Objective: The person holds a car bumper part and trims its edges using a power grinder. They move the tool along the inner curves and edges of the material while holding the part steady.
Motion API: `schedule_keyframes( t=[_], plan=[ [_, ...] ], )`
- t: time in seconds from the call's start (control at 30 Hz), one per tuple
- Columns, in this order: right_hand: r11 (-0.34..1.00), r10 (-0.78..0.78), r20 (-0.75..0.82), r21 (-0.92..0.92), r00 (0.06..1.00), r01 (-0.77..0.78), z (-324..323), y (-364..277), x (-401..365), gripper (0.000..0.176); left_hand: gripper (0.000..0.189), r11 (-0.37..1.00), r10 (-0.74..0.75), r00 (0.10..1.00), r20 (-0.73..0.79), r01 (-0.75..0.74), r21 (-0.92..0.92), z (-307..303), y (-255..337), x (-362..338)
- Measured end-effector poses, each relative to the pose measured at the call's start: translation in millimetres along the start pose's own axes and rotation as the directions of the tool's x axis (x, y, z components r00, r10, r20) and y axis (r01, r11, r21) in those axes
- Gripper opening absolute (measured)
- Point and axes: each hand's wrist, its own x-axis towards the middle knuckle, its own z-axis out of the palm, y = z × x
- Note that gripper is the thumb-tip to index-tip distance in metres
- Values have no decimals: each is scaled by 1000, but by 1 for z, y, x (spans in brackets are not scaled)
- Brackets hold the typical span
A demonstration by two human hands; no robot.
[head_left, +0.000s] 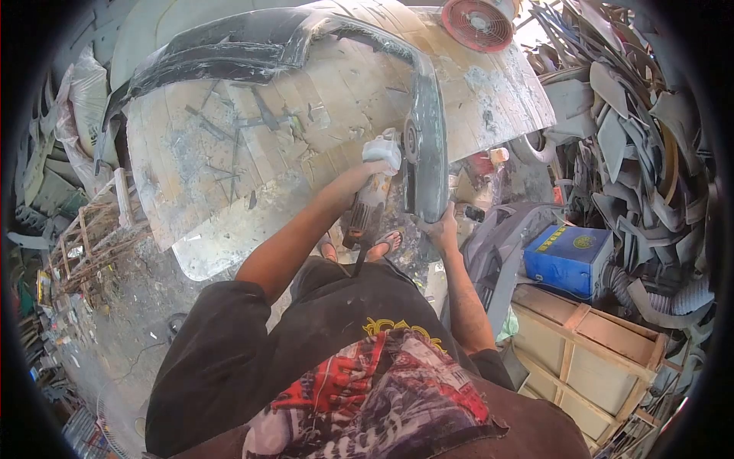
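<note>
My left hand (378,164) grasps a power tool (370,200) near its forward end; whether the white surface at my fingers is a covering or the tool's housing, I cannot tell. My right hand (441,230) grasps the near end of a dark, dust-coated bumper panel (432,115), with the thumb to the left of that end. The panel's near limb lies just right of the tool's front, its long axis running away from me; at the far side it bends and sweeps leftward. My right hand is nearer the limb's end, my left nearer its inner flank. Whether the tool's working face touches that flank, I cannot tell.

Counted outward: one tool, one grasped panel, and one table covered in cardboard (172,141), under the panel's far portion. Below my hands stand my two feet in sandals (390,242). To the right of my right forearm are one loose dark panel (501,241), one blue box (567,262) and one wooden-framed crate (572,330). One red round fan (479,24) stands at the far edge. Stacked grey parts (612,145) at right are too crowded to count.
</note>
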Motion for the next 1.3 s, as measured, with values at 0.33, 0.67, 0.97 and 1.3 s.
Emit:
schedule_keyframes(
  t=[0.33,0.67,0.97,1.3],
  plan=[
    [999,30,21,-14,999,-30,-5,-7,-1,87,36,1000,23,1000,7,-23,20,2,2,-1],
    [1000,6,5,-3,1000,-6,-7,-16,-4,84,36,998,53,998,45,-54,19,-4,-2,5],
    [999,37,20,34,999,-38,-9,-17,-4,89,31,1000,15,1000,14,-16,19,1,1,0],
    [998,5,18,55,1000,-6,-6,-12,-3,89,32,1000,25,999,35,-25,-12,3,0,-1]
  ],
)
